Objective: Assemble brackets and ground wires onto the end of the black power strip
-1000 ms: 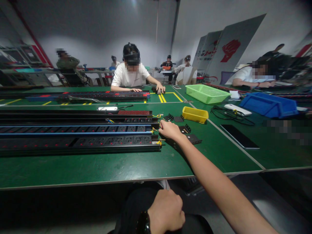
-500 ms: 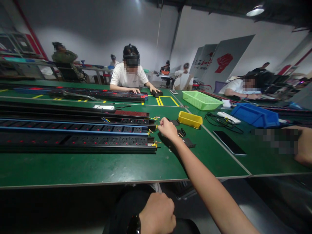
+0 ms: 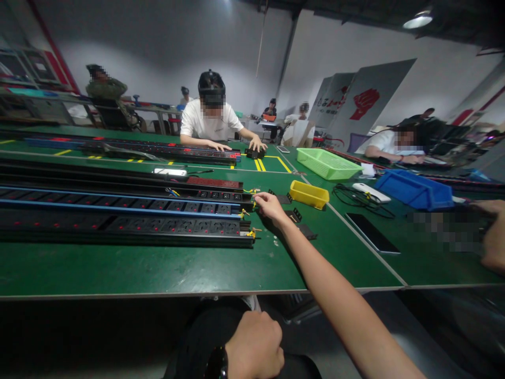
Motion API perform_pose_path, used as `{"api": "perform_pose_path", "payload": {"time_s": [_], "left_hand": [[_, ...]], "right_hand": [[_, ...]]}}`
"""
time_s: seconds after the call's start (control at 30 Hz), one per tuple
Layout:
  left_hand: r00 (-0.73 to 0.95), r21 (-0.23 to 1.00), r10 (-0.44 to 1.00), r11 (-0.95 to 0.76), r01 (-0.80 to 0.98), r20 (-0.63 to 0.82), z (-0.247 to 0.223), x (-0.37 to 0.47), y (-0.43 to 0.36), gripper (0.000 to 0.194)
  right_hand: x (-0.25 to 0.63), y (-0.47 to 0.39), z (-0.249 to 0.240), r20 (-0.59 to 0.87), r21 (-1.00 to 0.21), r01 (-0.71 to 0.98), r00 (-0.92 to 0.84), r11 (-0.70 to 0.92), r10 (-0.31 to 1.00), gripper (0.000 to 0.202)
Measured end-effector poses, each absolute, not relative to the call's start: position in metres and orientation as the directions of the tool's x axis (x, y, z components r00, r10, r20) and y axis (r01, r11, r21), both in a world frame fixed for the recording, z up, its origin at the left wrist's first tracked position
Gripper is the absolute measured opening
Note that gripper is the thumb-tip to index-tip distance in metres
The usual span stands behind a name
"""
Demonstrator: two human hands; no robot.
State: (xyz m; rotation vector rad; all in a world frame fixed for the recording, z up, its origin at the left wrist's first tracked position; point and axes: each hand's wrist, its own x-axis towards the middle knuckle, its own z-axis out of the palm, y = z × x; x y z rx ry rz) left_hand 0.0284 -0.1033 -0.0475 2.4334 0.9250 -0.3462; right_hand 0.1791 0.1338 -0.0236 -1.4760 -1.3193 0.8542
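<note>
Several long power strips lie side by side on the green table. The nearest is a black socket strip [image 3: 158, 226], and behind it runs a blue-edged socket strip [image 3: 169, 208]. Yellow wires [image 3: 251, 233] stick out of their right ends. My right hand [image 3: 271, 208] pinches at the right end of a black strip [image 3: 221, 196] behind the blue-edged one; its fingertips hide what they grip. Closed in a fist, my left hand [image 3: 255, 345] rests over my lap below the table edge, with nothing showing in it. Small black brackets [image 3: 305, 231] lie right of my right hand.
A yellow bin [image 3: 309, 196], a green basket [image 3: 329, 164] and a blue bin [image 3: 414, 189] stand to the right. A black phone [image 3: 371, 232] and a white power bank [image 3: 371, 192] with cable lie there. Across the table a co-worker [image 3: 213, 121] handles another strip.
My right hand has turned slightly, and its fingertips now pinch at the strip's end. My left hand stays in place. The co-worker's hand opposite has shifted slightly right.
</note>
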Motion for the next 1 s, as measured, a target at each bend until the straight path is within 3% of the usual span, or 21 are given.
{"api": "perform_pose_path", "payload": {"time_s": [0.27, 1.0], "left_hand": [[0.736, 0.360, 0.561, -0.643, 0.676, -0.378, -0.055, 0.029, -0.104, 0.038], [0.734, 0.365, 0.561, -0.637, 0.678, -0.384, -0.055, 0.030, -0.105, 0.038]], "right_hand": [[0.174, 0.137, -0.025, -0.092, -0.989, 0.095, 0.171, -0.110, 0.981, 0.013], [0.173, 0.151, -0.029, -0.140, -0.990, -0.031, 0.162, -0.137, 0.977, 0.010]]}}
